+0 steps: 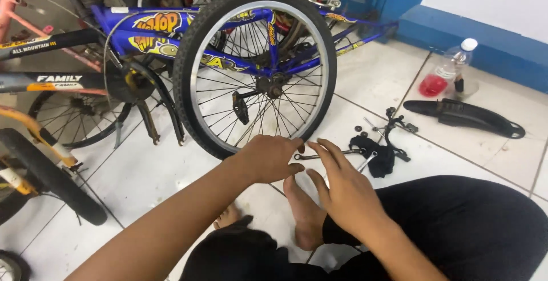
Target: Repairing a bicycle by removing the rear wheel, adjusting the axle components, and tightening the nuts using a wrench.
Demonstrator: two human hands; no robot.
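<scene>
My left hand (267, 158) reaches over the white floor tiles in front of the upturned blue bicycle's wheel (255, 69). Its fingers are loosely curled, and the ring end of a slim metal wrench (328, 155) lies between forefinger and thumb; I cannot tell whether they touch it. My right hand (344, 189) hovers just right of it, fingers spread, their tips over the same wrench. A second wrench (367, 161) lies partly under my right fingers. My bare foot (304, 212) rests below both hands.
A black cloth (378, 156), brake parts (397, 124) and small washers lie right of the wrenches. Farther right lie a black mudguard (463, 116) and a plastic bottle (447, 71) with red liquid. More bicycles (45, 75) crowd the left side. A blue wall base (479, 41) runs behind.
</scene>
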